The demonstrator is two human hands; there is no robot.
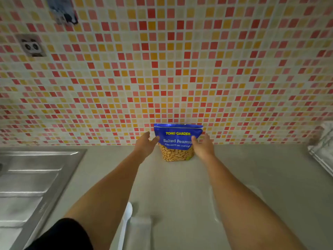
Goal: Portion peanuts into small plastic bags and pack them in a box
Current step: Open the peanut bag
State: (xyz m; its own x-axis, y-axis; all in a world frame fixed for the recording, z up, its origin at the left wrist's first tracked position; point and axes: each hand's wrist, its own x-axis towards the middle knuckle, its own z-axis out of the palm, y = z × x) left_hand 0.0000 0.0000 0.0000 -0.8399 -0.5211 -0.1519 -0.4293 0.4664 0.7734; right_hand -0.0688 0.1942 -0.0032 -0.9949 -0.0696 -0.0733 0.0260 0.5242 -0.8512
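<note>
Head camera view, looking down along two bare forearms stretched over a grey kitchen counter (pixel 255 177) toward a wall of small red, orange and cream mosaic tiles (pixel 180 60). A blue bag of salted peanuts (pixel 177 139) stands upright at the counter's back edge, about midway along it, with its top against the tiles. Its lower part is clear and shows the peanuts inside. The left hand (pixel 145 144) is at the bag's left side, fingers stretched out and slightly spread, with the thumb tip touching the bag's left front edge. The right hand (pixel 203 147) is at the bag's right side, its thumb lying on the front of the bag over the end of the printed name and its fingers straight up beside the right edge. Neither hand is closed round the bag, though any contact behind it is hidden. A black sleeve (pixel 63 235) covers the left upper arm. A steel sink drainer (pixel 36 177) fills the counter's left end. At the near edge, between the arms, a white plastic spoon (pixel 126 219) lies just beside what seems to be a blurred stack of clear plastic bags (pixel 140 231). A pale, clear-wrapped object (pixel 322 150) sits at the right end. Two stickers are on the wall at upper left, one of them a panda sticker (pixel 31 46).
</note>
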